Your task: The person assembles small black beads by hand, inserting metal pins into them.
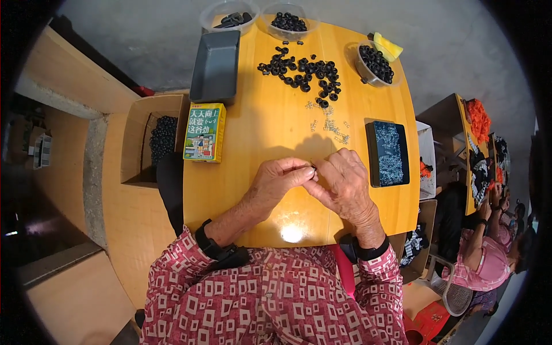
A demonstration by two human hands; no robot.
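Left hand (279,178) and right hand (344,185) meet at table centre, fingertips pinched together on a small black ring (313,168); loose heap of black rubber rings (302,70) at 12 o'clock, apparently much still unworked; scattered small metal clips (332,125) between; black tray of metal clips (388,153) at 3 o'clock; green-and-yellow printed carton (204,132) at 10 o'clock; grey rectangular tray (216,66) at 11 o'clock.

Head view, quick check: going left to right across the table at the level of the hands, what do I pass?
Green and yellow box → left hand → right hand → black tray of small metal parts.
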